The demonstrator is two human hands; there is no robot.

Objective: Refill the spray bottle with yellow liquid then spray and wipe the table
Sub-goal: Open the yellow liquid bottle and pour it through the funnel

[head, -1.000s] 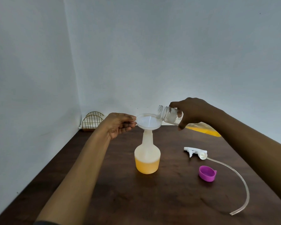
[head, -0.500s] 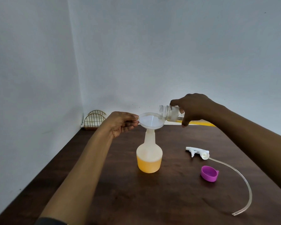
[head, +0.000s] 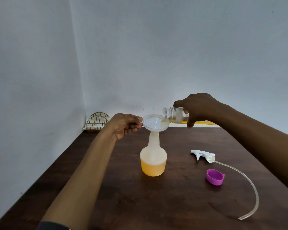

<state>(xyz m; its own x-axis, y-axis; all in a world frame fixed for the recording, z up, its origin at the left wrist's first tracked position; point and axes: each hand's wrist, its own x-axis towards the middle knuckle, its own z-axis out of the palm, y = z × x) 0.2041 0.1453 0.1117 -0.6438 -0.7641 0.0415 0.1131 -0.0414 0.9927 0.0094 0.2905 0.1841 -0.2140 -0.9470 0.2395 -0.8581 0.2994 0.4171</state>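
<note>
A translucent spray bottle stands upright mid-table, its lower part filled with yellow liquid. A white funnel sits in its neck. My left hand pinches the funnel's rim on the left side. My right hand grips a clear refill bottle, tipped nearly level with its open mouth over the funnel's right edge; yellow liquid lies along its lower side. The white trigger sprayer head with its long clear tube lies on the table to the right.
A purple cap lies right of the spray bottle, near the tube. A gold wire rack stands in the far left corner against the wall. The dark wooden table meets walls at the left and back.
My right hand has raised the rear of the refill bottle from a downward slope to nearly level, mouth staying over the funnel. My left hand keeps its hold on the funnel.
</note>
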